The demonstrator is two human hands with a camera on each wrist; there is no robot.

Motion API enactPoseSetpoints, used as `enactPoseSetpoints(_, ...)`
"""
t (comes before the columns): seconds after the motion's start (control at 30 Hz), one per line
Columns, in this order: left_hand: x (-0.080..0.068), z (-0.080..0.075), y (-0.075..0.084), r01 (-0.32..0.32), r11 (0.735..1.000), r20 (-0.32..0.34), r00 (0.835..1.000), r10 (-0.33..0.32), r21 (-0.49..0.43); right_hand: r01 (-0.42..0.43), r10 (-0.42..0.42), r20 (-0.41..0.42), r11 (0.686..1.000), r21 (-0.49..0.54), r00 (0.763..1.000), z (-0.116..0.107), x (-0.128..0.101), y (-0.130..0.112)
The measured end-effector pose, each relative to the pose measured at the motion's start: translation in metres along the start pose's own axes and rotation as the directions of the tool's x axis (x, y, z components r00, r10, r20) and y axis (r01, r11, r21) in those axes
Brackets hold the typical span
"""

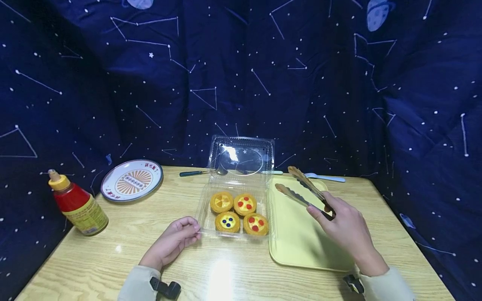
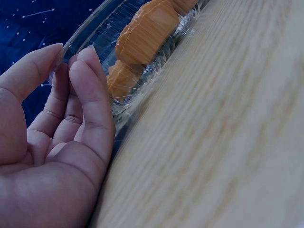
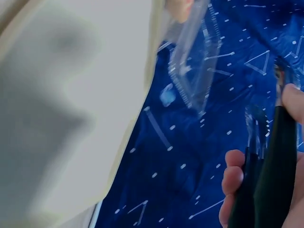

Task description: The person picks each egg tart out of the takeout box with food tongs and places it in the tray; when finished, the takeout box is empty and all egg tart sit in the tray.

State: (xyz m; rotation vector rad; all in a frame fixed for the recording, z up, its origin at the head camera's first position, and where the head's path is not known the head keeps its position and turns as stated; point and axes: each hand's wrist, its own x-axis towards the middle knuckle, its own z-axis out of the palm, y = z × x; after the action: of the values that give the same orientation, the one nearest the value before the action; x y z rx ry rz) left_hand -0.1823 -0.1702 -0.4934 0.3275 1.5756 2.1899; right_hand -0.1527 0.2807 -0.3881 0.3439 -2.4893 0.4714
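While the wooden table (image 1: 124,255) carries everything here, the far left holds a red squeeze bottle with a yellow cap (image 1: 76,203), standing tilted near the table's left edge. Right of it, farther back, lies a round white plate with an orange sunburst print (image 1: 132,179), and beyond that a dark-handled utensil (image 1: 196,172) lies at the table's far edge.

The left hand (image 1: 175,241) rests on the table at the near left corner of the clear plastic clamshell box (image 1: 211,225); the left wrist view shows its fingertips (image 2: 90,71) and thumb pinching the box's rim. The lid stands open at the far side. Inside sit four round orange tarts (image 1: 239,213), two by two, all in place and none lifted out.

Just right of the box lies the pale yellow rectangular tray (image 1: 297,238), with no tart on it. The right hand (image 1: 348,228) hovers above it, its fingers curled round the near end of the metal tongs (image 1: 303,192). Their two tips are spread apart, pointing far and left toward the box, touching nothing. A light blue utensil (image 1: 325,177) lies behind the tray.

Judging by this, the moving of tarts looks barely begun: the box is opened and steadied, the tongs are in hand, and all four tarts remain to be picked up.
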Motion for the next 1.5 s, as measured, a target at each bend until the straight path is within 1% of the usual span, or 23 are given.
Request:
enactPoseSetpoints(0.1,-0.001,0.0,0.001,-0.003,1.0,0.001,1.0,0.003,0.002,0.042,-0.042,-0.018,0.999,0.006,0.999,0.005,0.005,-0.014)
enactPoseSetpoints(0.17,-0.001,0.0,0.002,-0.003,1.0,0.0,1.0,0.003,0.002,0.056,-0.056,-0.018,0.998,0.008,0.998,0.009,0.008,-0.022)
enactPoseSetpoints(0.3,-0.001,0.0,0.003,-0.003,1.0,-0.005,1.0,0.003,0.001,0.066,-0.066,0.013,0.998,0.004,0.998,0.017,0.014,-0.037)
enactPoseSetpoints(0.47,0.0,0.0,0.003,-0.004,1.0,-0.01,1.0,0.004,0.018,0.077,-0.076,0.088,0.997,0.0,0.993,0.026,0.018,-0.052)
enactPoseSetpoints(0.6,0.001,0.002,0.003,-0.008,1.0,-0.008,1.0,0.008,0.026,0.095,-0.092,0.152,0.995,-0.014,0.984,0.032,0.021,-0.063)
enactPoseSetpoints(0.77,0.001,0.002,0.004,-0.005,1.0,-0.018,1.0,0.006,0.024,0.114,-0.102,0.212,0.993,-0.042,0.972,0.044,0.024,-0.075)
enactPoseSetpoints(0.93,0.0,0.001,0.003,-0.001,1.0,-0.013,1.0,0.001,0.02,0.106,-0.081,0.296,0.992,-0.071,0.952,0.058,0.028,-0.086)
enactPoseSetpoints(1.03,-0.001,0.001,0.003,0.003,1.0,-0.022,1.0,-0.003,0.024,0.121,-0.092,0.336,0.99,-0.067,0.937,0.066,0.032,-0.093)
enactPoseSetpoints(1.13,-0.001,0.0,0.003,0.0,1.0,-0.021,1.0,0.0,0.028,0.137,-0.104,0.357,0.988,-0.068,0.928,0.074,0.037,-0.101)
enactPoseSetpoints(1.23,-0.001,0.0,0.002,-0.009,1.0,-0.006,1.0,0.009,0.028,0.148,-0.102,0.373,0.984,-0.097,0.922,0.08,0.04,-0.108)
enactPoseSetpoints(1.4,0.0,-0.001,0.001,-0.017,1.0,0.015,1.0,0.016,0.018,0.175,-0.101,0.376,0.97,-0.167,0.921,0.088,0.043,-0.113)
enactPoseSetpoints(1.5,0.0,-0.002,0.001,-0.017,1.0,0.016,1.0,0.017,0.018,0.187,-0.099,0.383,0.962,-0.199,0.918,0.092,0.045,-0.114)
